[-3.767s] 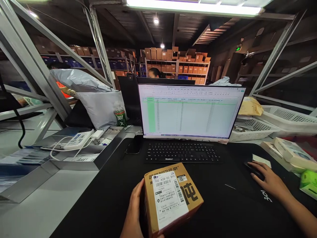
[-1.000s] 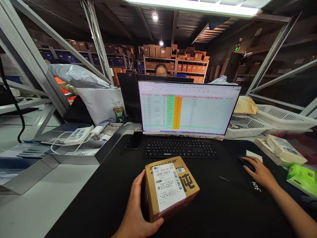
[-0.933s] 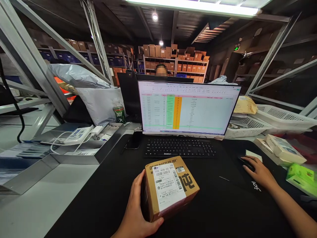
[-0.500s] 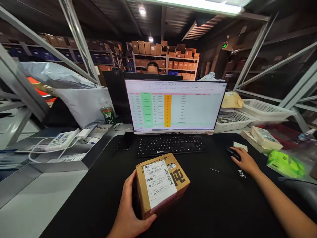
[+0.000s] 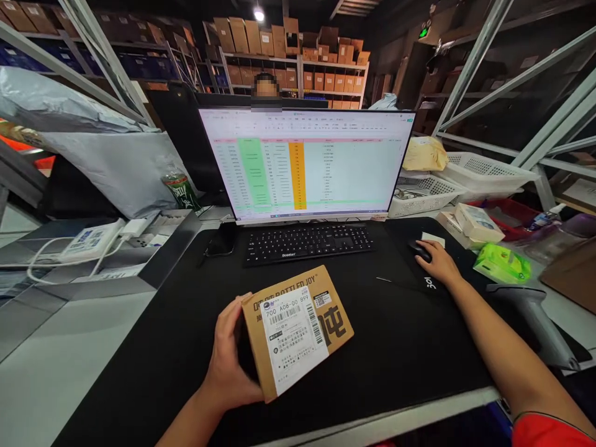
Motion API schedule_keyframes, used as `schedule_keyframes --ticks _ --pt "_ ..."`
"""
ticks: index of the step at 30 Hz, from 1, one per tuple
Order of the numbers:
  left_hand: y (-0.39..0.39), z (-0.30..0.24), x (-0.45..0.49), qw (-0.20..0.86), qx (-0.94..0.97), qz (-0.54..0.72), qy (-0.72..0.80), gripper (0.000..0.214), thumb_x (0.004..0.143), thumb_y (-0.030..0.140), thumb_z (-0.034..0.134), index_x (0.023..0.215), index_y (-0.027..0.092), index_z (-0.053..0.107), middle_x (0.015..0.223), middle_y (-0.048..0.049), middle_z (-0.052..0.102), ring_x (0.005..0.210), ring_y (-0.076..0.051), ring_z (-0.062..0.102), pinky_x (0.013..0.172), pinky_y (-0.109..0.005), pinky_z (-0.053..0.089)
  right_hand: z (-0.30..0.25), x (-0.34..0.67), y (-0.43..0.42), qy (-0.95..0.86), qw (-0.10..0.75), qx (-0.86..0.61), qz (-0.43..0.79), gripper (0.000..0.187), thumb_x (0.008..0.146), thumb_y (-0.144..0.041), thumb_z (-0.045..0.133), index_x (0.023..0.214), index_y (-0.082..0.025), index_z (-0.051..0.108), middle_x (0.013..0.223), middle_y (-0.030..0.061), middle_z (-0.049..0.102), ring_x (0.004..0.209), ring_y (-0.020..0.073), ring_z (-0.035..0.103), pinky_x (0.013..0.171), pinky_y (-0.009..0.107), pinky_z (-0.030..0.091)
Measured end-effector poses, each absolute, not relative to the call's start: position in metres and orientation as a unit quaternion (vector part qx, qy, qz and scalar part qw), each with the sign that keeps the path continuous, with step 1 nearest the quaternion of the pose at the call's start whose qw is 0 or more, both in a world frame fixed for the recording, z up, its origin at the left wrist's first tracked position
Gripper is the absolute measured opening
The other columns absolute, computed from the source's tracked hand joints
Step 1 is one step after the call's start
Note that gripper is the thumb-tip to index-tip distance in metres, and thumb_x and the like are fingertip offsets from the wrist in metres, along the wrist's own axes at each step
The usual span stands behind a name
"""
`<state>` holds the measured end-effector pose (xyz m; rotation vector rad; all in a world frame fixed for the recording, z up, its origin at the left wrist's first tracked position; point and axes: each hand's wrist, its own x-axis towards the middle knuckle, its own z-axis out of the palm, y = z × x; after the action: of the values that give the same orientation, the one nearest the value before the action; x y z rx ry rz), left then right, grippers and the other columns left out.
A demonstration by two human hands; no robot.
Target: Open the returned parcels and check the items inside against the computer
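Note:
My left hand (image 5: pixel 230 360) grips a brown cardboard box (image 5: pixel 339 310) by its left side, tilting its labelled face up toward me. A white shipping label (image 5: pixel 293 347) with barcodes covers much of that face. On the right, my right hand (image 5: pixel 439 264) is closed over a black computer mouse (image 5: pixel 419 251) on the dark desk mat (image 5: pixel 372 366). A black keyboard (image 5: pixel 310 243) lies beyond the box. Behind it stands a monitor (image 5: pixel 349 174) showing a spreadsheet with a green and an orange column.
A phone (image 5: pixel 221 240) lies left of the keyboard. On the right are a barcode scanner (image 5: pixel 535 323), a green tissue pack (image 5: pixel 503 262) and white baskets (image 5: pixel 488 175). A bottle (image 5: pixel 180 188) stands at left by grey parcels (image 5: pixel 112 164). A person's head (image 5: pixel 266 85) shows behind the monitor.
The box has tipped so its labelled face turns more toward me. My head view has shifted down and slightly right. The right hand stays on the mouse.

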<state>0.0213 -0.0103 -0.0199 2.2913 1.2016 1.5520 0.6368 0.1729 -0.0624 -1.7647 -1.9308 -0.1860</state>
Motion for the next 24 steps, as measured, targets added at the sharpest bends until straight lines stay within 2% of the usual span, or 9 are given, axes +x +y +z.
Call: schedule_keyframes --ticks 6,17,24 --pt "-0.011 -0.016 0.022 0.051 0.767 0.51 0.385 0.141 0.045 0.053 0.102 0.162 0.025 0.029 0.154 -0.0225 0.044 0.144 -0.045 0.048 0.121 -0.069 0.039 -0.063 0.638 0.173 -0.711 0.256 -0.652 -0.061 0.057 0.093 -0.046 0.058 0.144 -0.022 0.064 0.143 0.0149 0.056 0.13 0.037 0.059 0.115 0.053 0.05" --pt "-0.015 -0.006 0.02 0.048 0.784 0.473 0.399 0.136 0.052 0.05 0.1 0.163 0.024 0.026 0.158 -0.0233 0.042 0.145 -0.045 0.049 0.118 -0.065 0.045 -0.059 0.635 0.173 -0.71 0.262 -0.651 -0.062 0.056 0.091 -0.043 0.062 0.142 -0.022 0.065 0.141 0.014 0.057 0.126 0.0366 0.061 0.114 0.053 0.051" --pt "-0.019 0.001 0.025 0.022 0.785 0.47 0.404 0.133 0.052 0.052 0.1 0.162 0.023 0.031 0.157 -0.0221 0.045 0.141 -0.044 0.052 0.116 -0.064 0.048 -0.057 0.632 0.171 -0.707 0.258 -0.657 -0.055 0.055 0.092 -0.043 0.06 0.142 -0.022 0.064 0.142 0.0139 0.056 0.127 0.0362 0.062 0.113 0.051 0.053"
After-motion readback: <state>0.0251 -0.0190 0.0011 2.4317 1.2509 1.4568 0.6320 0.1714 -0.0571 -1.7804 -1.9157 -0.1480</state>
